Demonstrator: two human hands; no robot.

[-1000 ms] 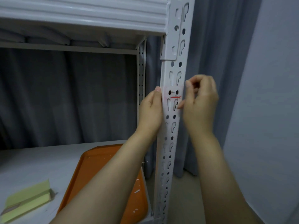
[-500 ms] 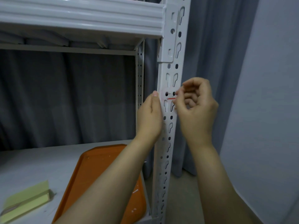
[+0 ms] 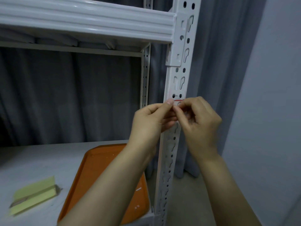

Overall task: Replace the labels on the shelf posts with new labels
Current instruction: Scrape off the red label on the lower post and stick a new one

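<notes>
Far to the left I saw a pad of yellow-green sticky notes (image 3: 32,194) lying on the grey lower shelf (image 3: 40,160). Just beside it, to the right, sat an orange tray (image 3: 101,168) with a few small white bits (image 3: 138,189) in it. The left forearm reached up across the tray and hid a good part of it from me. Behind the shelf hung a grey curtain (image 3: 65,95), and a thin back post (image 3: 145,79) with little holes stood in front of it. Over all this ran a thick white beam (image 3: 81,22), hooked at its right end onto the front shelf post (image 3: 180,80).

The left hand (image 3: 151,118) was up at that post with its fingers curled, pinching the left edge of the label (image 3: 179,101) with its thumb on top. The label was stuck on the face of the front post, just under a pair of round holes and well below the beam. It was small and pale, with a red line along its top. I could only see its top part, because both hands covered the rest. The right hand (image 3: 200,121) touched the left one, its fingers curled in tight and its fingertips pinching the label from the right side. The hands also hid the piece of post behind them. A plain pale wall (image 3: 268,95) filled the far right.
</notes>
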